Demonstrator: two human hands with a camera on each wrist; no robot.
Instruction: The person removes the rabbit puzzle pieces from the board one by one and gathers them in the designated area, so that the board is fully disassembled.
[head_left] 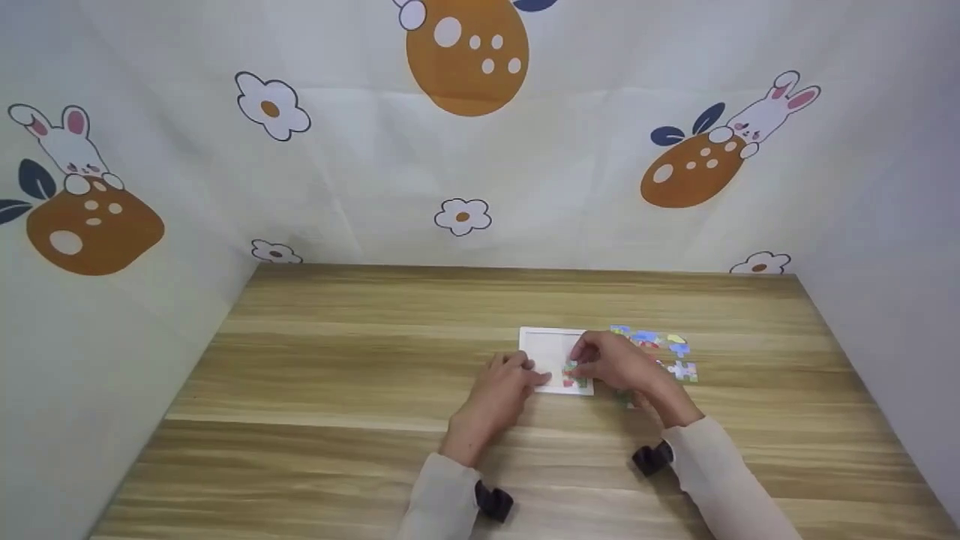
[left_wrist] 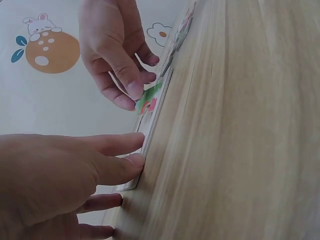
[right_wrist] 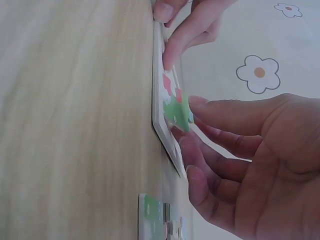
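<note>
A small white puzzle tray (head_left: 544, 346) lies on the table, with pink-and-green puzzle pieces (head_left: 570, 377) in its near right corner. My left hand (head_left: 501, 386) rests on the tray's left part, fingers fairly straight. In the left wrist view its index finger and thumb touch the tray near the edge, while the other fingers reach past it. My right hand (head_left: 619, 364) is over the tray's right side. Between its thumb and fingers it pinches a green puzzle piece (right_wrist: 179, 114), tilted up from the tray in the right wrist view. The fingers partly hide that piece in the head view.
Several loose puzzle pieces (head_left: 681, 370) lie right of the tray, partly behind my right hand and wrist. The wood-grain table (head_left: 337, 450) meets a patterned cloth wall (head_left: 360, 172) at the back and sides. Black wrist mounts (head_left: 495, 501) hang below both sleeves.
</note>
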